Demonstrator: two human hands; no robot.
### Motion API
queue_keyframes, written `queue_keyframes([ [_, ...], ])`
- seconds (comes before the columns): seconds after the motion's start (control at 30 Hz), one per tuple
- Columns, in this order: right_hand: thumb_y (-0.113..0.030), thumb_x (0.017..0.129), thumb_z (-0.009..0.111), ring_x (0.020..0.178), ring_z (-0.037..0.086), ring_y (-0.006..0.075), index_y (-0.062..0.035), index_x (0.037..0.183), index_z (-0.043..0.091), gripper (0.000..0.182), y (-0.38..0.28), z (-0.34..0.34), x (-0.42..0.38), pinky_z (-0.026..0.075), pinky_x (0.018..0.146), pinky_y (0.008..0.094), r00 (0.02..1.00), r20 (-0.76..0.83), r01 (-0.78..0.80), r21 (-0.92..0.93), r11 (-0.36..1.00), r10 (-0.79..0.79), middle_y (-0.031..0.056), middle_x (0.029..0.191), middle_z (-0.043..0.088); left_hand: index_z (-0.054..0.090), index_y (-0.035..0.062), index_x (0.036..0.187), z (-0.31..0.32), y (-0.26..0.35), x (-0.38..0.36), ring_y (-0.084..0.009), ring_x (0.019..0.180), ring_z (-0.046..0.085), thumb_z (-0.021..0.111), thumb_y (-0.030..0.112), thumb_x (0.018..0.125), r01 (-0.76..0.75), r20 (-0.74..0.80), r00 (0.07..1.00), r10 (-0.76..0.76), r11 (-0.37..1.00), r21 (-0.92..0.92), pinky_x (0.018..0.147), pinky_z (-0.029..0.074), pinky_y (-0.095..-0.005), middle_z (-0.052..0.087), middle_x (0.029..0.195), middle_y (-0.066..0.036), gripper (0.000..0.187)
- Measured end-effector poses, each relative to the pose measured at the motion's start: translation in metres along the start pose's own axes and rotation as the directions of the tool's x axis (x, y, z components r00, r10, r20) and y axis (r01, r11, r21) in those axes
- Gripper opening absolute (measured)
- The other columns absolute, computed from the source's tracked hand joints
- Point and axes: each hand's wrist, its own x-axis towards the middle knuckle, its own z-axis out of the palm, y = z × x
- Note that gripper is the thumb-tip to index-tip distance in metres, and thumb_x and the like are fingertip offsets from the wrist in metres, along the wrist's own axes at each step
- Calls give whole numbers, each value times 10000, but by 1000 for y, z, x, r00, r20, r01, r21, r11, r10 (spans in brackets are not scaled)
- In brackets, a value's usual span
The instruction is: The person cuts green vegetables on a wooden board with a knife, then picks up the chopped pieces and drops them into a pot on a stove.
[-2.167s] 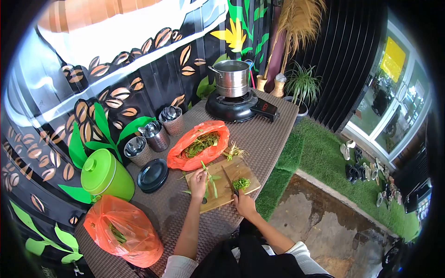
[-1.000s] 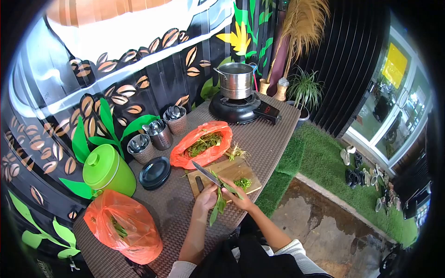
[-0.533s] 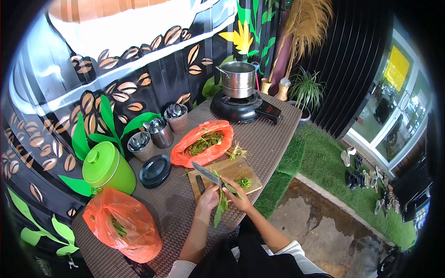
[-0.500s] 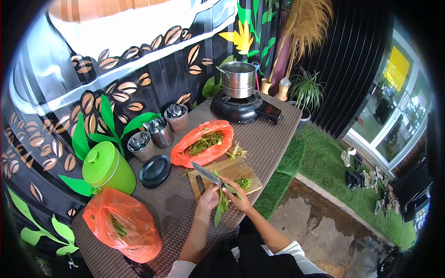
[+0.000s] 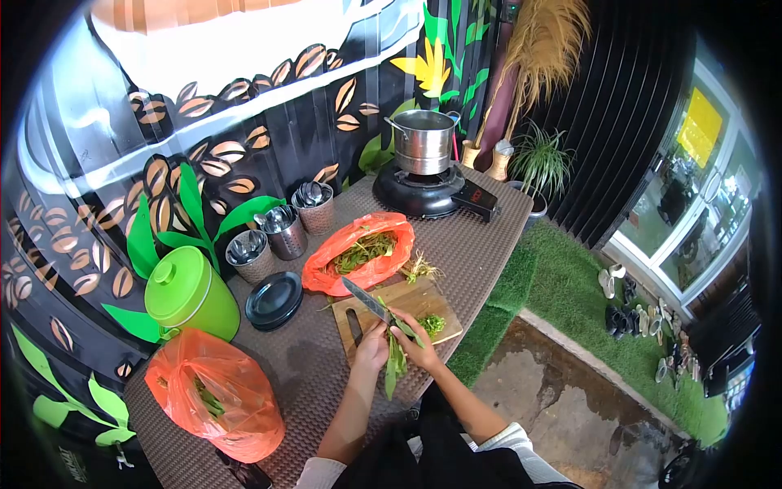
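**Leafy stems and knife held together over the board**

At the lower centre of the frame, the left hand [image 5: 374, 345] is closed, its fingers pinched on the leafy stems [image 5: 394, 368], which hang down between the two hands. The right hand [image 5: 417, 345] is curled shut around the knife [image 5: 365, 298], whose handle is mostly hidden; some leaves lie against this hand too. The blade points to the upper left, over the chopping board [image 5: 409, 301].

On the right part of the board sits a small heap of chopped greens [image 5: 432, 325]. Just beyond the board, near the centre, are an open orange bag [image 5: 319, 279] of greens and, at its right, a rooty bunch [image 5: 419, 267].

Left of centre on the bench [image 5: 464, 248], black plates [image 5: 274, 300] lie stacked near three metal cups [image 5: 283, 232] of cutlery. A green lidded container [image 5: 191, 297] stands farther left, with a bulging orange bag [image 5: 228, 399] at the lower left. At the upper centre, a steel pot [image 5: 423, 145] rests on a black stove [image 5: 419, 196]. Shoes [image 5: 648, 319] lie at the right of the frame.
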Motion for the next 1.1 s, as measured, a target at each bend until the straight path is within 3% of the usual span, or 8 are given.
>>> queue_keyframes([
  [0.47,-23,867,570,1124,490,169,-40,1248,501,388,7,11,4,362,978,289,991,-130,-3,-42,999,-3,95,1180,556,544,72,1155,13,-14,5,-161,1029,538,516,175,933,-113,-88,990,107,991,-69,910,433,-321,588,1084,-31,247],
  [0.57,-87,897,557,1129,481,167,-37,1257,491,370,9,7,9,356,984,291,973,-145,-162,129,978,181,91,1197,548,558,84,1126,17,-12,3,-149,1032,529,548,196,920,-121,-90,989,114,989,-83,900,430,-310,586,1075,-18,235],
  [0.67,-209,940,515,925,554,137,-57,1212,525,312,-6,-1,16,452,821,269,953,-110,-252,237,938,283,59,989,601,564,82,1079,35,-5,-6,-171,861,592,535,218,928,-179,-152,974,169,982,-56,773,487,-306,616,951,-44,205],
  [0.73,-317,963,461,653,503,88,-97,1195,530,327,-7,-10,18,432,583,227,836,168,-547,328,770,522,-7,736,533,553,47,1051,47,4,-18,-206,660,612,501,225,945,-186,-167,966,200,978,94,604,518,-345,621,792,-86,213],
  [0.77,-367,971,424,521,389,64,-122,1133,530,313,11,-7,22,330,449,211,824,202,-562,413,717,529,-51,622,417,556,52,1040,35,4,-15,-212,627,606,500,208,944,-175,-101,975,199,961,213,603,521,-336,610,817,-73,192],
  [0.87,-380,974,409,533,414,73,-120,1026,522,289,1,-13,27,352,459,215,748,354,-658,507,557,561,-39,635,440,550,20,1027,40,11,-17,-205,555,596,469,189,956,-166,-165,959,230,929,331,532,520,-335,609,771,-88,201],
  [0.9,-373,978,397,518,412,73,-129,926,500,270,-2,-13,28,345,445,218,740,341,-668,473,575,580,-38,626,437,550,20,1027,43,11,-17,-205,555,596,469,189,956,-166,-166,959,231,929,332,532,520,-335,609,771,-88,201],
  [1.1,-339,972,415,493,409,70,-109,950,486,241,2,-12,17,340,432,211,807,149,-586,315,746,571,-31,621,442,548,-2,1005,17,4,1,-160,644,607,470,154,952,-241,-174,862,475,688,685,578,503,-272,625,848,-93,183],
])
